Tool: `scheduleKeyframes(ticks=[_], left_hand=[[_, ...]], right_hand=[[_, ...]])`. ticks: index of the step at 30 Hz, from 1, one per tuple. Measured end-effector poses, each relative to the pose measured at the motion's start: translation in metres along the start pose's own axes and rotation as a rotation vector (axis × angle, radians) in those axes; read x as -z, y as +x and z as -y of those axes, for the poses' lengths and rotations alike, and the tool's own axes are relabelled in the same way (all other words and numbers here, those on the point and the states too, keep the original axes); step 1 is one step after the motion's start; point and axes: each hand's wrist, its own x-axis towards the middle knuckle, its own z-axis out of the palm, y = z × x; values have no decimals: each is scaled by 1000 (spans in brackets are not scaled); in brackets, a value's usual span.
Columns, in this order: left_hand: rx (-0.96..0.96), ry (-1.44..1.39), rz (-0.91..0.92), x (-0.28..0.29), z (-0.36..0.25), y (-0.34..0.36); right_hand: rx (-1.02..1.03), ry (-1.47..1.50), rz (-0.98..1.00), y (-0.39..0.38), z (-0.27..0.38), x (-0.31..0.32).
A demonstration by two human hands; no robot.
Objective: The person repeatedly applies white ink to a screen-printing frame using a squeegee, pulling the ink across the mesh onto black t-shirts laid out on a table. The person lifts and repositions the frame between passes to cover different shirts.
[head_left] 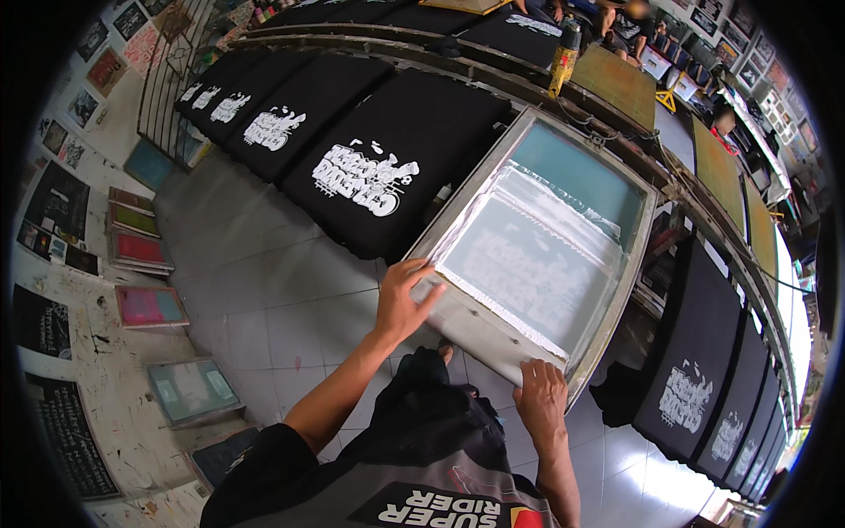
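A large screen printing frame with teal mesh lies slanted before me. White ink forms a thick band across the mesh, and a pale lettered design shows through its nearer half. My left hand grips the frame's near left corner, thumb and fingers around the edge. Over the near edge, toward the right corner, curl the fingers of my right hand; its thumb is hidden. Left of the frame, a black shirt with a white print lies stretched on a board.
More printed black shirts line the rail at left, others at right. A spray can stands beyond the frame. Colored screens lean along the left wall. Tiled floor lies below. Other people sit far back.
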Motion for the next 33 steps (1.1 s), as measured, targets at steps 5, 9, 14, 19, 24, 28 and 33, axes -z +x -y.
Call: scheduleKeyframes(ticks=[5, 9, 14, 19, 24, 28, 33], left_hand=[[-375, 92, 356, 14, -29, 10], [-468, 359, 549, 0, -8, 33], [-546, 294, 677, -12, 16, 78], [-566, 201, 656, -22, 25, 86], [-567, 113, 681, -13, 24, 83], [-633, 114, 702, -12, 20, 96], [-666, 177, 679, -20, 33, 82]], right_hand=[[12, 139, -69, 24, -20, 21], [-22, 99, -91, 44, -25, 27], [-123, -19, -157, 42, -33, 21], [-242, -19, -243, 29, -26, 17], [-272, -109, -111, 37, -26, 19], [-213, -59, -286, 43, -25, 20], [-364, -144, -352, 45, -12, 5]])
